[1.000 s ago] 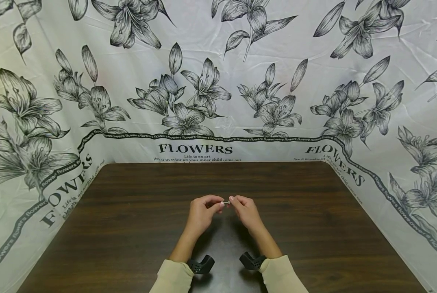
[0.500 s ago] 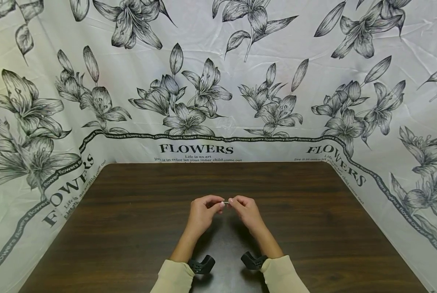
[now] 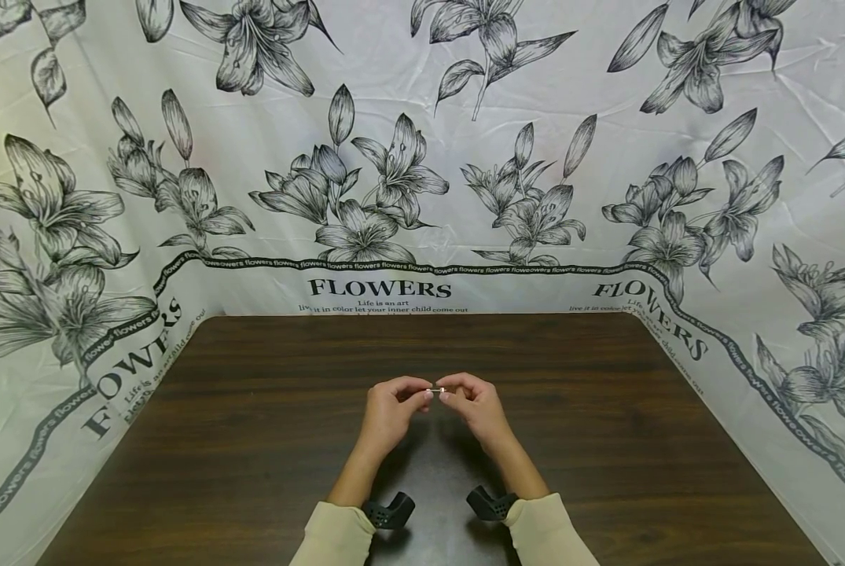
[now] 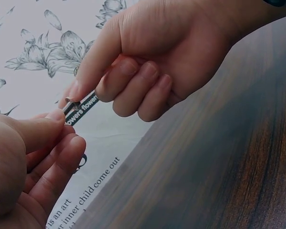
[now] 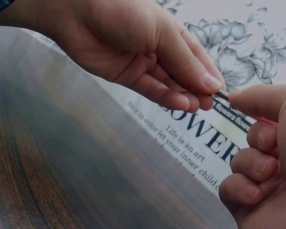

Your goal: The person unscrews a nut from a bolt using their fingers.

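A small silver threaded bolt [image 3: 434, 390] is held level above the middle of the table. My left hand [image 3: 388, 414] pinches its left end between thumb and index finger. At the right end sits a wider metal piece that looks like a nut [image 4: 76, 103]. My right hand [image 3: 480, 410] has thumb and index fingertips on either side of that piece, its other fingers curled in toward the palm. In the right wrist view the bolt [image 5: 221, 95] bridges the two hands' fingertips, and its right end is mostly hidden by the right index finger.
Below the hands lies a dark brown wooden table [image 3: 252, 440]. A white cloth [image 3: 394, 47] printed with black flowers and lettering hangs behind and along both sides. Each wrist wears a black band with a camera mount [image 3: 390, 512].
The left hand keeps its pinch in place. The right fingertips, earlier closed together over the bolt's right end, have spread slightly, with the index finger lifted and more of that end showing.
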`<state>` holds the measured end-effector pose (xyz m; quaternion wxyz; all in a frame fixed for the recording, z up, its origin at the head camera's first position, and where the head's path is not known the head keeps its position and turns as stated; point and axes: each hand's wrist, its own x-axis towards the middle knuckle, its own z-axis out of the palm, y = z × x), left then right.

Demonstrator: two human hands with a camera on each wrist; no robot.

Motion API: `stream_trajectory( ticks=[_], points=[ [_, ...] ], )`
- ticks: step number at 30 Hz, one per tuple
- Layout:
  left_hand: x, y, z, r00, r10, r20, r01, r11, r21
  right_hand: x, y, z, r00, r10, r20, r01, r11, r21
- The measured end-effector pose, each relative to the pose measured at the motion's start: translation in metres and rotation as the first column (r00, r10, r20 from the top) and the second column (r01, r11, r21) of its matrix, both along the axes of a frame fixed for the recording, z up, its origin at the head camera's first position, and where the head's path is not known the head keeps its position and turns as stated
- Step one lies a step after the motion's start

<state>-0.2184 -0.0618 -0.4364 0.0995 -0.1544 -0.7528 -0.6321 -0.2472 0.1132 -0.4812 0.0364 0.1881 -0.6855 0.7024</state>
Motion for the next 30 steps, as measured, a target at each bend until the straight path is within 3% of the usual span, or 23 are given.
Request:
stream_trajectory(
  ticks=[6, 11, 15, 22, 30],
  points=[
    [0.0, -0.001, 0.0, 1.0, 0.006, 0.004, -0.006, 1.0, -0.009, 0.0, 0.0, -0.002, 0.998, 0.003, -0.057, -0.004, 1.0, -0.012],
    [0.0, -0.001, 0.0, 1.0, 0.001, 0.005, -0.001, 1.0, 0.003, 0.001, 0.0, -0.001, 0.999, 0.0, -0.048, 0.0, 1.0, -0.016],
    [0.0, 0.0, 0.0, 1.0, -0.002, 0.004, 0.002, 1.0, 0.011, 0.001, 0.002, 0.001, 1.0, 0.006, -0.002, -0.006, 1.0, -0.019],
    [0.0, 0.001, 0.001, 1.0, 0.001, 0.013, -0.001, 1.0, 0.001, 0.013, -0.002, 0.023, 0.996, -0.027, 0.08, 0.023, 0.999, 0.047],
    [0.0, 0.002, 0.002, 1.0, -0.008, 0.014, 0.008, 1.0, -0.004, 0.015, -0.004, 0.027, 0.982, -0.056, 0.179, 0.038, 0.994, 0.101]
  ],
)
